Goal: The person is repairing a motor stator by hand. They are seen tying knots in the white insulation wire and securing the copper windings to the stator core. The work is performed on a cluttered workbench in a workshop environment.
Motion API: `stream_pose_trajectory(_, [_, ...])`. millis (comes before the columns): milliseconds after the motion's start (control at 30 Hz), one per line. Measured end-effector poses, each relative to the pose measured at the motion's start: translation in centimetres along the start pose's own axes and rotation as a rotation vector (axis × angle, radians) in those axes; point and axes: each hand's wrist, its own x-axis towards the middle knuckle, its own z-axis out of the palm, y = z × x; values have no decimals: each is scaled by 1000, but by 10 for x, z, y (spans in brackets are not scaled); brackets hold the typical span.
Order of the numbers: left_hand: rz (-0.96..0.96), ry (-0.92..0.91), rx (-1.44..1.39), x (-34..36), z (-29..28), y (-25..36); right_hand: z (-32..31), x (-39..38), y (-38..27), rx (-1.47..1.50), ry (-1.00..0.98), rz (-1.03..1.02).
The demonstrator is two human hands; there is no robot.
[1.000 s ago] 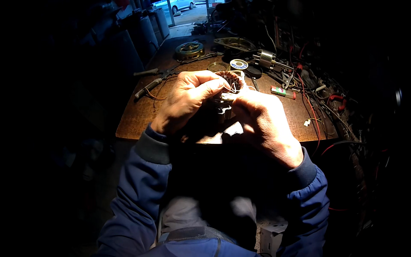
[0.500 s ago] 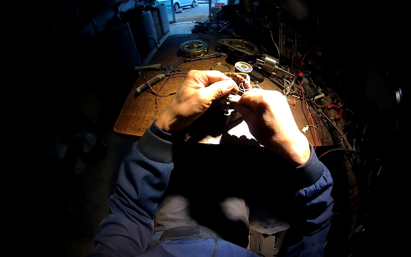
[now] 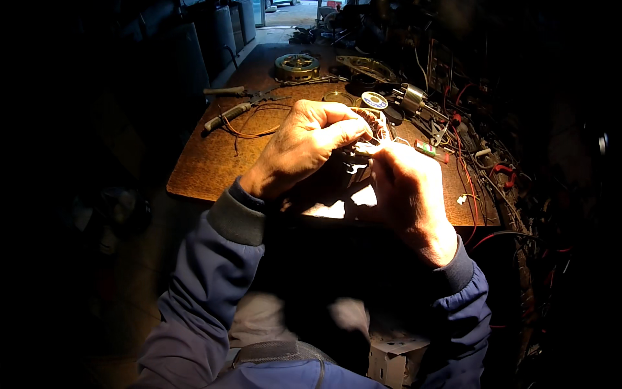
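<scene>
A ring-shaped motor winding [image 3: 370, 118] with copper coils and thin white strands [image 3: 383, 133] sits between my hands over the bench. My left hand [image 3: 304, 148] pinches a thin white strand at the winding's near left side, thumb against forefinger. My right hand [image 3: 408, 194] is closed at the winding's lower right, fingertips among the strands; what they grip is hidden. Just behind are a small round spool [image 3: 374, 99] with a white and blue face and a shallow round tin [image 3: 337, 97].
The wooden bench [image 3: 197, 162] carries pliers [image 3: 227, 117] at left, a brass-coloured round housing [image 3: 297, 67] at back, and a cylindrical metal part [image 3: 410, 98], a green-and-red tube [image 3: 431, 151] and tangled wires [image 3: 502, 168] at right. A doorway [image 3: 285, 14] stands beyond.
The view has shifted, so the bench's objects sit farther right in the picture. My right hand has turned slightly and moved a little lower at the winding; my left keeps its pinch.
</scene>
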Motion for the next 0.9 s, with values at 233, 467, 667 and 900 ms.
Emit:
stream_pose_trajectory(233, [-1,7,-12,0,0,-1,4,-4,-7,-48,57,30])
stream_pose_trajectory(467, [61,13,84,1,1,1,0,-5,-5,-263,-70,-115])
stream_pose_trajectory(667, [32,11,66,-1,2,5,-6,-2,-9,20,-74,-75])
stream_pose_trajectory(900, [42,4,39,-1,1,1,-3,-3,5,137,-73,25])
